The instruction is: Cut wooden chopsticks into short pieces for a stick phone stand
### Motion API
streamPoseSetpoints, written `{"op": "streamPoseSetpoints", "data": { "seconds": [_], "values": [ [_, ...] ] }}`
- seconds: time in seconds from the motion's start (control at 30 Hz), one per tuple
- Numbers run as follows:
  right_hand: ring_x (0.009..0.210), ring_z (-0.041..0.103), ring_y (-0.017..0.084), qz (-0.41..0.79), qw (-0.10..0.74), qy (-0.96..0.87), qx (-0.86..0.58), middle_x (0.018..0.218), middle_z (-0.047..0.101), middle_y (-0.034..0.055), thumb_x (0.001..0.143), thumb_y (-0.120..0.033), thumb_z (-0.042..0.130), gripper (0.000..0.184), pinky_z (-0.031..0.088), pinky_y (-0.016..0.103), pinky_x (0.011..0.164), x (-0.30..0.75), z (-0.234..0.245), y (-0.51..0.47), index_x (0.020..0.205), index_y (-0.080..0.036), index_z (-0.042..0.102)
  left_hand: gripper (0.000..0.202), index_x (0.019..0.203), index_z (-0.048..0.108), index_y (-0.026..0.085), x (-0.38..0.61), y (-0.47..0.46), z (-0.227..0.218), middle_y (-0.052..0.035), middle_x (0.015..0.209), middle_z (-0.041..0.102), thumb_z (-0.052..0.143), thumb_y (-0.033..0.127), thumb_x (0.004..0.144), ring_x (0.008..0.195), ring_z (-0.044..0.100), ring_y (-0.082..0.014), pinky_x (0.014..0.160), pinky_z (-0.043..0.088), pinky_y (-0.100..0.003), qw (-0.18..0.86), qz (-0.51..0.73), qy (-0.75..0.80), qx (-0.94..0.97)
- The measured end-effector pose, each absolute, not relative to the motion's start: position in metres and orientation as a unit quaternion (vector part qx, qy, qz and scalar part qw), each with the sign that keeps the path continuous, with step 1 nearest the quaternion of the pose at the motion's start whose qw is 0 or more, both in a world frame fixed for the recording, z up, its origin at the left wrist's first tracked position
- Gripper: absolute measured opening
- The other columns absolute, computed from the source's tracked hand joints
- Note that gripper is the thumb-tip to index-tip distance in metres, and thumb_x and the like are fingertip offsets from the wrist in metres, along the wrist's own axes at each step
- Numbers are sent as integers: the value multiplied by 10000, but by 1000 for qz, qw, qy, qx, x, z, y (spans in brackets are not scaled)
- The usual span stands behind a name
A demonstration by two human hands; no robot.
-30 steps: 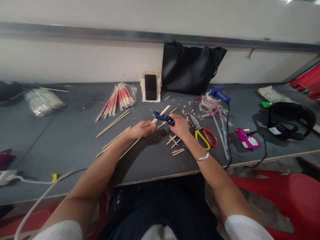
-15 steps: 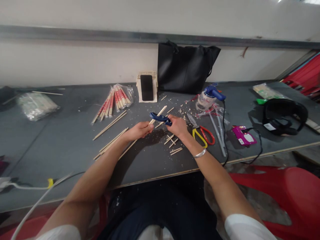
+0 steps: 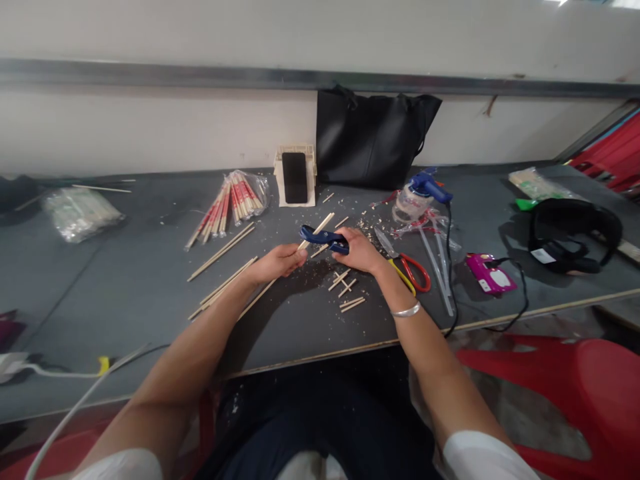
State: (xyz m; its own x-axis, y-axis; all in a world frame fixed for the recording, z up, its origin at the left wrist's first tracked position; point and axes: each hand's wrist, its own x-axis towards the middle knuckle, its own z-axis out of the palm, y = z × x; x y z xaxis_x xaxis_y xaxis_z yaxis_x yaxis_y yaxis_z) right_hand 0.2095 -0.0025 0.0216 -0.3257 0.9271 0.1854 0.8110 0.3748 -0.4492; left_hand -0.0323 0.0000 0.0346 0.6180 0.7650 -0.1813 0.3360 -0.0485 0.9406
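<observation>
In the head view, my left hand is closed round a pair of pale wooden chopsticks, which point away and up to the right. A dark blue hand cutter lies across the chopsticks just beyond my left fingertips, its head at the left. My right hand grips the cutter's handles, which stand somewhat apart. Whether the blade touches the wood is hidden. Below my right hand lie several short cut chopstick pieces, and wood chips are scattered around. Longer chopsticks rest beside my left forearm.
Red-wrapped chopsticks, a phone leaning on a small wooden model, and a black bag stand at the back. To the right are scissors, a blue glue gun, glue sticks, a purple box and a black headset.
My right hand has shifted slightly right and its grip has loosened, so the cutter's handles have spread. My left hand holds the chopsticks in nearly the same place.
</observation>
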Motion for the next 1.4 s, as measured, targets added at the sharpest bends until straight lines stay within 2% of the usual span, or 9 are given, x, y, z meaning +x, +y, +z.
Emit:
{"op": "streamPoseSetpoints", "data": {
  "seconds": [0.1,0.2,0.37,0.57,1.0,1.17,1.4],
  "values": [
    [1091,632,260,145,220,-796,-544,1138,703,91,756,-182,697,363,452,389,998,213,21,-1,1107,-199,607,606,681,446,195,-32,0,36,65,599,348,590,779,764,487,317,-53,424,245,-180,580,195,394,686],
    [1102,641,267,136,227,-788,-556,1144,714,101,786,-236,726,339,458,389,986,211,21,-1,1106,-196,622,615,671,445,191,-32,1,36,73,584,329,620,775,750,477,305,-45,426,246,-174,590,210,395,672],
    [965,700,271,93,203,-755,-617,994,759,92,859,-351,669,178,488,341,806,203,24,-8,972,-214,669,562,663,440,193,-33,2,35,72,571,316,604,712,803,463,306,-47,419,253,-175,593,220,401,663],
    [861,723,278,65,148,-738,-655,935,774,98,845,-299,623,138,478,333,695,192,28,-14,948,-225,677,512,681,445,199,-36,3,37,67,560,342,569,670,839,471,335,-59,427,288,-180,563,206,410,688],
    [883,737,301,65,105,-735,-667,947,780,119,853,-289,613,181,490,344,694,188,33,-14,1000,-211,682,494,700,456,206,-40,7,33,66,545,349,521,670,856,470,336,-74,430,278,-196,518,205,413,721],
    [845,722,281,56,131,-735,-663,917,768,102,851,-297,607,139,486,338,693,190,29,-13,954,-225,667,500,698,459,204,-40,6,38,70,527,343,511,674,862,471,337,-76,442,293,-200,505,201,409,733],
    [965,678,266,52,188,-758,-623,991,737,95,830,-261,643,141,489,328,827,194,20,-8,965,-224,631,478,691,477,201,-40,7,37,55,560,385,507,645,866,487,365,-80,453,313,-204,489,198,413,742]
  ]
}}
